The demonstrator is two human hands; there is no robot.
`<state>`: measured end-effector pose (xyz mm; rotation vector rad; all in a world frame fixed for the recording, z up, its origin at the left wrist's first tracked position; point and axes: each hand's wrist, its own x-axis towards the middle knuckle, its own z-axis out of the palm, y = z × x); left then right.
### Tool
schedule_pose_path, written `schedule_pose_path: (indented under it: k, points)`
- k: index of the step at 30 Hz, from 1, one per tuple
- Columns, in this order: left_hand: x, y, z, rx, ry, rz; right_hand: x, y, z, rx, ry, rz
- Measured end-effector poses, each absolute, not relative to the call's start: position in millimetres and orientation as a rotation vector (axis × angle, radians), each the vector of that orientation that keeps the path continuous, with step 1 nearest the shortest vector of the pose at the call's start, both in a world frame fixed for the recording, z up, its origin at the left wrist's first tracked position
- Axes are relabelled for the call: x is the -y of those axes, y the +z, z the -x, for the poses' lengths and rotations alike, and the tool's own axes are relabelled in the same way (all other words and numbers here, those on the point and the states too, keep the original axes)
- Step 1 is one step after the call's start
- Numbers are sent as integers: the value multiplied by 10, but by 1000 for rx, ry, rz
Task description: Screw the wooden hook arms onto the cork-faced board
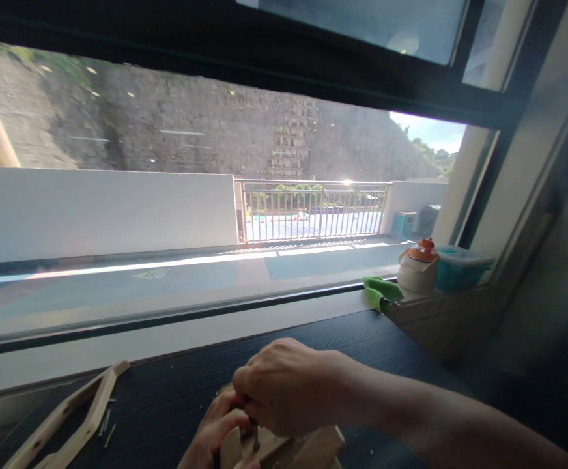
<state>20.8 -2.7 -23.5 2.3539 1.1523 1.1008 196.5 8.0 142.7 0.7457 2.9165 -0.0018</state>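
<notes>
My right hand (284, 384) is closed in a fist around a small tool with a dark metal tip (255, 440) pointing down onto a pale wooden piece (308, 449) at the bottom edge of the dark tabletop (176, 391). My left hand (213, 433) lies under and beside the right, fingers curled on the same wooden piece. Most of the wood is hidden by the hands and cut off by the frame.
A wooden frame part (76, 413) lies at the left with a few small nails (107, 426) beside it. On the window ledge at the right sit a green cloth (380, 292), a beige container with an orange lid (418, 266) and a teal box (460, 267).
</notes>
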Motion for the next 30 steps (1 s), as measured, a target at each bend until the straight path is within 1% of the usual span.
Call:
schedule_pose_path:
  k: [3, 6, 10, 15, 20, 25, 28, 30]
  points:
    - [33, -198, -234, -1150, 1143, -2312, -63, 1381, -1956, -2937, -8, -870]
    - [13, -214, -236, -1124, 1194, -2321, -8, 1367, -1936, -2972, 75, -901]
    - [-10, -238, -211, -1082, 1203, -2357, 52, 1466, -1942, -2897, 103, -943]
    - [56, -195, -213, -1138, 1085, -2330, 63, 1625, -1991, -2898, 20, -771]
    - [59, -203, -226, -1159, 1179, -2369, 36, 1533, -2007, -2925, -70, -676]
    - [9, -229, -220, -1144, 1179, -2465, -6, 1383, -2014, -2953, -148, -930]
    - [1, -225, -208, -1126, 1166, -2478, -18, 1351, -1981, -2933, -79, -1087]
    - [-4, -222, -197, -1092, 1171, -2478, -19, 1370, -1955, -2926, -13, -1090]
